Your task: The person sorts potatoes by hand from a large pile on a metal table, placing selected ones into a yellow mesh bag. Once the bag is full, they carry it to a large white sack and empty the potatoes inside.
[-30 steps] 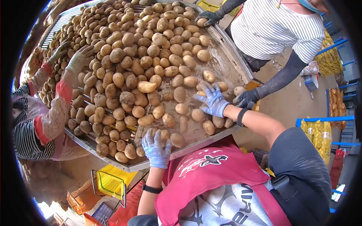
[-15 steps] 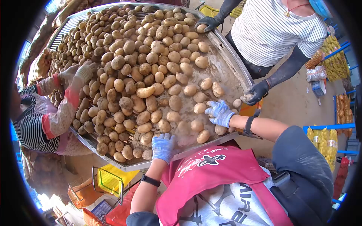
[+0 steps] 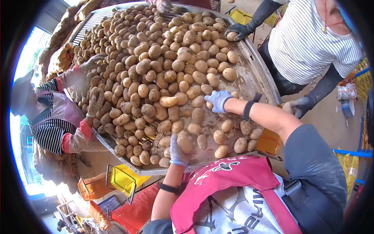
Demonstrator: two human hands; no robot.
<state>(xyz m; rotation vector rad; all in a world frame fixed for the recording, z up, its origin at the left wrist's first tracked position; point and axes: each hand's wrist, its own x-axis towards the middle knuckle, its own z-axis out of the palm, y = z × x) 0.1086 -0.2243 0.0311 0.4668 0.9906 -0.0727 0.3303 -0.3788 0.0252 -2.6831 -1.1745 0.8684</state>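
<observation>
In the head view, my left hand [image 3: 178,153], in a pale blue glove, is closed on a large potato [image 3: 185,142] near the close edge of the sorting table. My right hand [image 3: 219,101], gloved the same way, reaches farther in, its fingers curled over a smaller potato [image 3: 209,105] that is partly hidden. Loose potatoes [image 3: 219,136] lie between my arms and to the right. A dense pile of potatoes [image 3: 142,66] covers the table's left and far parts.
The metal table rim [image 3: 257,64] curves along the right. Across it, a person in dark gloves [image 3: 238,31] holds potatoes. At left, another person's gloved hand [image 3: 95,102] touches the pile. A hand [image 3: 163,5] shows at the far edge. A yellow crate [image 3: 124,180] stands below.
My right hand has moved inward from the loose potatoes onto one nearer the pile. My left hand has taken hold of a large potato. The left person's hands have spread apart; a far hand has appeared.
</observation>
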